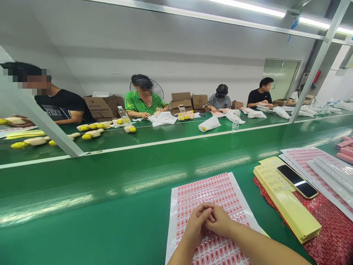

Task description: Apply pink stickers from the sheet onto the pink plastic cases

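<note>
My left hand [194, 223] and my right hand [220, 221] are clasped together, fingers folded over each other. No object shows in either one. They rest above a white sheet [174, 206] covered with rows of pink, shiny oval nail-shaped pieces, each with a small red mark. The sheet lies on the green table [110, 224] directly in front of me. Part of the rows is hidden beneath my hands and forearms.
To my right, a stack of yellow cards [286, 206] lies on red bubble wrap [328, 232], with a phone [298, 181] on top. More pink sheets [300, 156] lie beyond. Across a green conveyor belt [154, 162], several co-workers sit among yellow-tipped beige items [92, 134] and bottles [235, 121].
</note>
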{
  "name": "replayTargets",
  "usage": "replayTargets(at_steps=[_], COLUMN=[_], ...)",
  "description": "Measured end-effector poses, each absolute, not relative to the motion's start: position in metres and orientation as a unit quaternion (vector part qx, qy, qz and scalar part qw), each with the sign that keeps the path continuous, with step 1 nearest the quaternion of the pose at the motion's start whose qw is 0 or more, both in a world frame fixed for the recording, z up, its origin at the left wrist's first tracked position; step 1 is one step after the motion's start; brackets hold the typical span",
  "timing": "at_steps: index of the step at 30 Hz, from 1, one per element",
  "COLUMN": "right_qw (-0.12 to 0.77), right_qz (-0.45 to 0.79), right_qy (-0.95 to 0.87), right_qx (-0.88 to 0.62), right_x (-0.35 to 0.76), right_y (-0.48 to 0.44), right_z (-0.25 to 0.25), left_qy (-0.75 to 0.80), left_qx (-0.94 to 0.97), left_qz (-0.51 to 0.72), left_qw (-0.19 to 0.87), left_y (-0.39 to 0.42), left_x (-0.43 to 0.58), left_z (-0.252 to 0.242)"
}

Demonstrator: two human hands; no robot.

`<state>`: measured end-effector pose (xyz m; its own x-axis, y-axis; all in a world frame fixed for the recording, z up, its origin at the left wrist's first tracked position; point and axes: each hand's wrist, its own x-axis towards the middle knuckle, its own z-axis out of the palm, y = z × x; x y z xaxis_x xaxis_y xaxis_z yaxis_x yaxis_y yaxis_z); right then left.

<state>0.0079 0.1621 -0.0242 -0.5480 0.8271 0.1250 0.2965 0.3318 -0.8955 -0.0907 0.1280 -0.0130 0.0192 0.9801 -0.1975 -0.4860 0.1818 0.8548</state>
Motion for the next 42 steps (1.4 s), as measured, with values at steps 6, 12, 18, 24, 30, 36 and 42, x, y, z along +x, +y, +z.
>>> replayTargets(at_steps=[6,12,18,24,30,36,42], right_qw=[0.301,0.304,0.3,0.289,0.282,0.289,0.293], right_qz=[0.457,0.443,0.437,0.437,0.443,0.456,0.465], right_qy=[-0.755,-0.763,-0.767,-0.771,-0.768,-0.761,-0.754], right_qx=[-0.362,-0.359,-0.361,-0.363,-0.368,-0.359,-0.359], right_x=[0.008,0.008,0.007,0.008,0.007,0.007,0.007], right_y=[0.161,0.161,0.163,0.166,0.165,0.165,0.164], right_z=[-0.021,-0.019,-0.025,-0.032,-0.033,-0.032,-0.027], left_qy=[0.414,0.411,0.409,0.412,0.415,0.412,0.413], left_qx=[0.294,0.293,0.289,0.283,0.285,0.284,0.282], left_qz=[0.571,0.575,0.576,0.573,0.568,0.562,0.576], left_qw=[0.645,0.644,0.646,0.65,0.651,0.659,0.646], left_y=[0.126,0.126,0.126,0.126,0.127,0.128,0.126], left_x=[-0.089,-0.088,-0.088,-0.088,-0.089,-0.091,-0.088], left_z=[-0.012,-0.01,-0.01,-0.009,-0.01,-0.011,-0.01])
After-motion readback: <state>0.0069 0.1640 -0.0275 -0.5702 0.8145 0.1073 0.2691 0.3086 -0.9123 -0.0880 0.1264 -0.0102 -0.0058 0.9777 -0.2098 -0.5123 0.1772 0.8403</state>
